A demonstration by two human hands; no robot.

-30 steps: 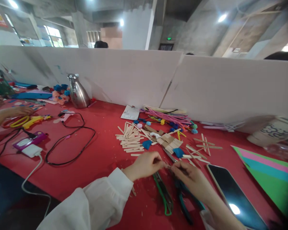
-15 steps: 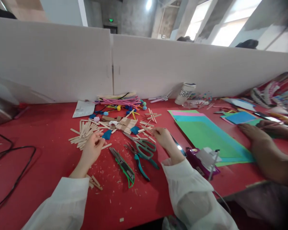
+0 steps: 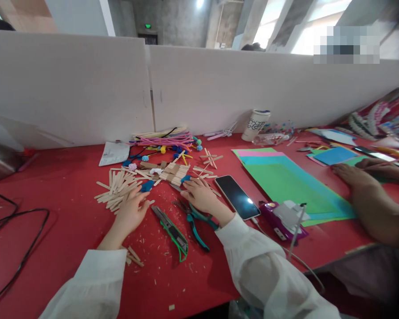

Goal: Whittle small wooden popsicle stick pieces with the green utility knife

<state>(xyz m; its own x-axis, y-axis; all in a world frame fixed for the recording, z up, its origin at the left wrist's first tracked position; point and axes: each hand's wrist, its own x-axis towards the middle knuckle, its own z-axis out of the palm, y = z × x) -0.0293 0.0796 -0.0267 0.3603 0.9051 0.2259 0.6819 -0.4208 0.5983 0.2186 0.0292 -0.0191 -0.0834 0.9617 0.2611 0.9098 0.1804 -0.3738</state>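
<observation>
My left hand (image 3: 131, 212) lies on the red table (image 3: 69, 195), fingers stretched out beside a loose pile of wooden craft sticks (image 3: 118, 188); it holds nothing. My right hand (image 3: 201, 195) rests flat with fingers apart over the scissors and the teal-handled pliers (image 3: 197, 226). Its fingertips reach a small stack of cut sticks (image 3: 174, 172) with a blue piece (image 3: 186, 178) on it. A green-edged utility knife (image 3: 173, 231) lies between my hands.
A phone (image 3: 236, 196) lies right of my right hand, a purple glue gun (image 3: 282, 217) beyond it on coloured paper sheets (image 3: 286, 177). Pipe cleaners (image 3: 166, 141) and a paper cup (image 3: 255, 125) sit by the white partition. Another person's hand (image 3: 355, 177) rests at right. A black cable (image 3: 16, 230) loops at left.
My right hand moved left from the crossed sticks onto the scissors, uncovering the phone. My left hand dropped flat next to the stick pile. The view had swung right before that.
</observation>
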